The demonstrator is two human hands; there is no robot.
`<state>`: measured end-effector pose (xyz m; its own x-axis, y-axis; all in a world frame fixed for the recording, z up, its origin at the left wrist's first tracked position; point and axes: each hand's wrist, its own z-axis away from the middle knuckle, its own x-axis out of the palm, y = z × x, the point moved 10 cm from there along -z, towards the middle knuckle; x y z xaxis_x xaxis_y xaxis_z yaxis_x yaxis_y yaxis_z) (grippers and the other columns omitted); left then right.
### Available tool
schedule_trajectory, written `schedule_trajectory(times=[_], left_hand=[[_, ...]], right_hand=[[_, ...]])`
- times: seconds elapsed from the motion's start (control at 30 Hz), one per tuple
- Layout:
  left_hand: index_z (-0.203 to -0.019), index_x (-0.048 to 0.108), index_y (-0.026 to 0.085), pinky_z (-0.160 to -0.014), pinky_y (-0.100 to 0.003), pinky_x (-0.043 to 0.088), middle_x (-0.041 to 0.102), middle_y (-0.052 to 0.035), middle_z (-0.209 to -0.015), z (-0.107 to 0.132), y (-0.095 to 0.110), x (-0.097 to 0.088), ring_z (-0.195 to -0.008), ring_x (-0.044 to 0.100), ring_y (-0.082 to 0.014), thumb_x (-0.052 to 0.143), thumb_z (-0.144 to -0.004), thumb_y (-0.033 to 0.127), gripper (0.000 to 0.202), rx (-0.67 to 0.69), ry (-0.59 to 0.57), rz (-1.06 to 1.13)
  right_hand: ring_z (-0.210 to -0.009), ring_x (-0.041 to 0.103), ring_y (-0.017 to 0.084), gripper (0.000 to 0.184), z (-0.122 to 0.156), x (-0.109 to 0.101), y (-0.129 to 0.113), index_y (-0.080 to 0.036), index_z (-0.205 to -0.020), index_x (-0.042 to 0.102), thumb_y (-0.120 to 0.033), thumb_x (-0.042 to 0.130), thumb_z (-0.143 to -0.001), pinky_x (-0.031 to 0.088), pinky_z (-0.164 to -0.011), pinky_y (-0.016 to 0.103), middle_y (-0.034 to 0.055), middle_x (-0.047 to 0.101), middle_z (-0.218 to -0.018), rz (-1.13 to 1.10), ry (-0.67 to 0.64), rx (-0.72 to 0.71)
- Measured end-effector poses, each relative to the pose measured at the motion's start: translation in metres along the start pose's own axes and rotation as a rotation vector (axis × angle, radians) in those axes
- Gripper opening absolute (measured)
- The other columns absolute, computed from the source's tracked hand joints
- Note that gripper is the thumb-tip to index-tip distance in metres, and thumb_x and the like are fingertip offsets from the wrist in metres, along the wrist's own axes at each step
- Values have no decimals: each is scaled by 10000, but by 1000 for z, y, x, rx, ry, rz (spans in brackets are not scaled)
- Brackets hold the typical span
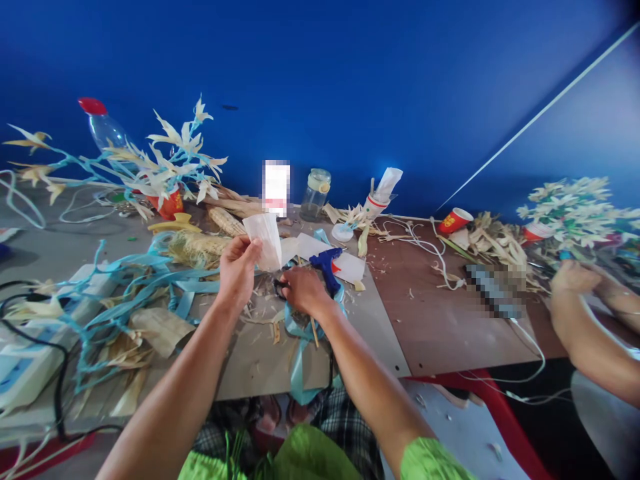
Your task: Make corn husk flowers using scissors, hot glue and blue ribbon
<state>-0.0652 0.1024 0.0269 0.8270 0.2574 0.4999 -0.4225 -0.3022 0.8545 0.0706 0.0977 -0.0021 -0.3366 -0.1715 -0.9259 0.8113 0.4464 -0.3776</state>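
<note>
Between thumb and fingers, my left hand (238, 268) holds up a pale, flat piece of corn husk (265, 240) by its left edge. My right hand (303, 289) is closed around black-handled scissors (281, 288) just below and right of the husk; their blades are not clear. A blue glue gun (327, 268) lies right beside my right hand, over other pale husk pieces (350, 265). Light-blue ribbon (299, 373) hangs over the table's front edge beneath my right hand. Husk scraps are scattered around both hands.
Blue-wrapped stems (150, 267) and a power strip (65, 327) lie left. Husk flowers (183, 140) stand in a red cup (169, 202). Behind are a glass jar (315, 197) and corn cob (226, 221). Another person's hands (573, 277) work at right, near a phone (493, 291).
</note>
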Motion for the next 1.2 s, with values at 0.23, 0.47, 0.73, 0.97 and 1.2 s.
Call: schedule_trajectory(times=[0.23,0.47,0.73,0.97,1.2], left_hand=[[-691,570,176,-581,-196,422,562,46,-617,0,15,2,-546,504,-60,761,-612,270,227,16,9,114],[-687,561,179,-544,-205,416,575,39,-618,1,12,6,-530,510,-71,777,-591,296,264,-43,-31,111],[-678,603,151,-493,-196,339,544,35,-573,20,-29,33,-488,437,-56,750,-630,329,236,-222,-264,-97],[-706,604,147,-500,-193,316,531,30,-593,14,-40,24,-501,421,-59,730,-652,354,248,-215,-243,-120],[-682,579,144,-477,-190,268,466,45,-552,5,-30,8,-488,360,-54,689,-686,347,231,-137,-102,-239]], right_hand=[[-602,507,130,93,-3,-27,38,-201,-725,651,-271,598,-694,394,-594,259,-27,582,-629,-542,198,141],[-512,440,89,122,4,-46,91,-209,-640,600,-312,661,-616,368,-513,226,-53,540,-567,-1380,402,304],[-854,603,115,136,10,-67,72,-228,-726,630,-221,694,-607,507,-682,220,-15,660,-941,-1795,491,71],[-1046,575,193,235,5,-65,49,-226,-671,589,-394,746,-619,498,-836,322,21,668,-978,-1837,277,-66],[-832,602,154,165,3,-59,47,-200,-722,576,-280,703,-654,464,-765,281,7,674,-834,-1489,406,-15]])
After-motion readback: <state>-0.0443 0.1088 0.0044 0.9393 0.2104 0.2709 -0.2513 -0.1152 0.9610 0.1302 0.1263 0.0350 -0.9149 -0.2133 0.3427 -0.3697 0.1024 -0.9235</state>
